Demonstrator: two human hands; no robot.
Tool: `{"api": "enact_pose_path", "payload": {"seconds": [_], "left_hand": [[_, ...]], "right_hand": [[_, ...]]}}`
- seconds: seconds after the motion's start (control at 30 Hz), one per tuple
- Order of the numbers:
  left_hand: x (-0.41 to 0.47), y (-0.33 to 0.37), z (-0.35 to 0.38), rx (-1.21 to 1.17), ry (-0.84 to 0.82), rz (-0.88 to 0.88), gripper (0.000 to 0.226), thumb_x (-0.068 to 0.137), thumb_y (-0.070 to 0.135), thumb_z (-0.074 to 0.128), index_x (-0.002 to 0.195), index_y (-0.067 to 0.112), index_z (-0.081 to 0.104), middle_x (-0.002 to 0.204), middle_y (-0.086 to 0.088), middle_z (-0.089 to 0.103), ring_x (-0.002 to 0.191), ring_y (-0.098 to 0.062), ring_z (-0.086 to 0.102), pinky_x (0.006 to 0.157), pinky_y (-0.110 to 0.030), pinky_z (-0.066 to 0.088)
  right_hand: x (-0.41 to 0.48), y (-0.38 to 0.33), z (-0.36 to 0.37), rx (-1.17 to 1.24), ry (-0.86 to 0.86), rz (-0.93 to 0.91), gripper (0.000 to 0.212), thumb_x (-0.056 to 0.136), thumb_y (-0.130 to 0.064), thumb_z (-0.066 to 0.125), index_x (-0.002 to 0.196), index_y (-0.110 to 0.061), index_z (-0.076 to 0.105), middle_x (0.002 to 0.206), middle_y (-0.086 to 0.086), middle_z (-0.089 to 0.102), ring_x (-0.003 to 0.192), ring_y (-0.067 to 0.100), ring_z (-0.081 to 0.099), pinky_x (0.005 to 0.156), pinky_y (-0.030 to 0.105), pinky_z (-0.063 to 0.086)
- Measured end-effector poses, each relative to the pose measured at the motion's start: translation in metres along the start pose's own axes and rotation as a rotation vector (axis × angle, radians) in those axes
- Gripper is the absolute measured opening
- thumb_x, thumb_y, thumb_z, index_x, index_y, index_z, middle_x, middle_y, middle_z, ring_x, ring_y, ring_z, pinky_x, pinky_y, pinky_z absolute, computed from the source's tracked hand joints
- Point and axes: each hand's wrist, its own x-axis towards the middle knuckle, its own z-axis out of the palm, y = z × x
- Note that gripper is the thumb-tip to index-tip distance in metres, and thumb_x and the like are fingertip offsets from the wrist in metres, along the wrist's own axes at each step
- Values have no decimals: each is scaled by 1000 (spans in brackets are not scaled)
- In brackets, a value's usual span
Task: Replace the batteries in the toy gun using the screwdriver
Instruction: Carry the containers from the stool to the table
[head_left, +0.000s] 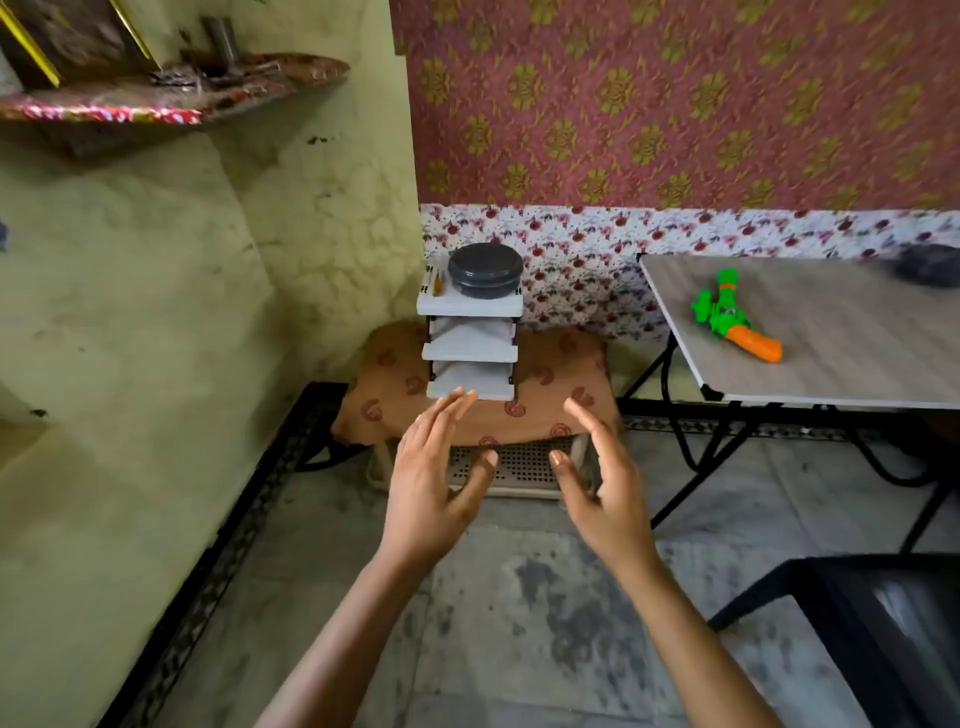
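Green-walled corner, head view: my left hand (431, 483) and right hand (605, 488) hover with fingers spread, holding nothing, before a white rack (470, 353) on a stool (550, 384). At right, the toy gun (735, 317) lies on the tabletop (857, 353), well apart from both hands.

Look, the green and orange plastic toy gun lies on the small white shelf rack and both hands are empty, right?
No. The head view shows the green and orange plastic toy gun on the grey folding table instead. The left hand and right hand are empty.
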Motion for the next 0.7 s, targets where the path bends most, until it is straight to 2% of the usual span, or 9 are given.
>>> {"api": "enact_pose_path", "payload": {"seconds": [0.1, 0.2, 0.3, 0.43, 0.6, 0.7], "left_hand": [[31, -25, 2, 3, -8, -8, 57, 85, 42, 49, 137, 18, 45, 141, 4, 46, 134, -15, 39, 107, -48, 36], [63, -49, 8, 4, -14, -51, 59, 84, 43, 48, 137, 18, 45, 138, 12, 43, 133, -12, 38, 108, -43, 35], [91, -72, 15, -1, -27, -58, 59, 84, 46, 47, 137, 21, 45, 138, 14, 42, 132, -10, 38, 109, -39, 34], [138, -104, 33, 18, -42, -83, 58, 84, 45, 48, 136, 20, 46, 141, 5, 46, 133, -11, 38, 108, -42, 35], [209, -140, 64, 49, -37, -104, 58, 84, 46, 48, 136, 21, 46, 140, 4, 48, 131, -12, 40, 107, -41, 37], [252, -158, 79, 80, -36, -120, 57, 84, 45, 48, 135, 18, 48, 139, 1, 49, 131, -13, 41, 106, -42, 38]], "right_hand": [[28, 8, 21, -17, 8, 74, 53, 87, -41, 48, 135, -19, 45, 134, -13, 48, 125, -1, 43, 104, 29, 38], [58, 20, 40, -23, -9, 111, 51, 87, -34, 52, 135, -19, 46, 132, -12, 50, 120, -4, 43, 103, 24, 38], [87, 37, 53, -42, 8, 118, 55, 85, -43, 48, 135, -21, 45, 127, -5, 57, 106, 1, 51, 93, 22, 42], [134, 72, 71, -14, -1, 139, 54, 85, -42, 49, 135, -21, 46, 134, -6, 53, 125, 5, 47, 105, 24, 38], [207, 124, 92, -17, -46, 136, 55, 85, -44, 46, 135, -20, 46, 128, -8, 55, 116, 7, 51, 96, 9, 34], [254, 152, 102, 31, -38, 145, 55, 85, -40, 48, 134, -14, 48, 131, -4, 55, 120, 7, 50, 97, 4, 32]]}}
